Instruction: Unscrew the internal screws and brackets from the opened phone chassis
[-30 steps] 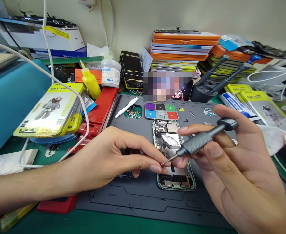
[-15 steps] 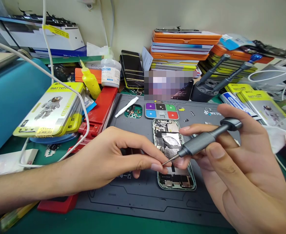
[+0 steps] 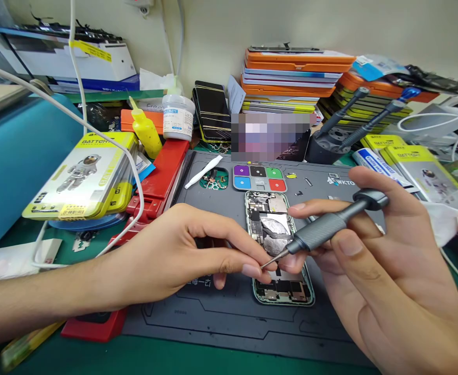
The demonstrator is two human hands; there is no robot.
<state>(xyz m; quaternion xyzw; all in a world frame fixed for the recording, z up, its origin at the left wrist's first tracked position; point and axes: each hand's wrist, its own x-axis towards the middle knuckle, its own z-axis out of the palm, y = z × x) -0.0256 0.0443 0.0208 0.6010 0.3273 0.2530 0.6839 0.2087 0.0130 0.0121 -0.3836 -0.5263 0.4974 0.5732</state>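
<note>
In my right hand (image 3: 388,276) lies a grey precision screwdriver (image 3: 318,232), tilted down to the left, thumb and fingers around its knurled handle and its wide cap toward the index finger. My left hand (image 3: 213,250) is closed, thumb and index pinched at the screwdriver's thin tip; whether a tiny screw sits there I cannot make out. Below both hands an opened smartphone (image 3: 283,289) with a pale green frame lies on a grey work mat (image 3: 213,323). Its inner parts show, partly covered by the fingers.
Behind the phone sit a coloured screw tray (image 3: 258,178) and a white pry tool (image 3: 203,172). Left are a red clamp-like tool (image 3: 150,182), battery boxes (image 3: 76,177) and a looping white cable (image 3: 137,182). A screwdriver stand (image 3: 326,148) and stacked orange boxes (image 3: 295,60) stand at the back.
Hardly anything differs. My left fingertips and the screwdriver tip have shifted very slightly; the phone lies in the same place.
</note>
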